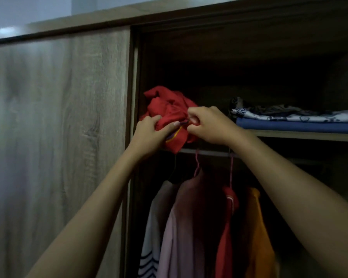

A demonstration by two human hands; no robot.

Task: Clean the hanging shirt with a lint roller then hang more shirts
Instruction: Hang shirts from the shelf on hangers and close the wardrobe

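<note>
Head view: crumpled red shirt (169, 113) at left end of wardrobe shelf (301, 135), above rail (209, 152). Left hand (151, 133) gripping bundle from below; right hand (209, 125) pinching fabric edge. Likely soft, light, limp; best taken at collar or shoulders. Folded stack (297, 122) well right. Hung shirts (199, 227) below.

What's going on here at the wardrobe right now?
A person reaches up into an open wardrobe. Both hands hold a crumpled red shirt on the shelf: the left hand grips it from below, the right hand pinches its fabric. Several shirts already hang on the rail below.
</note>
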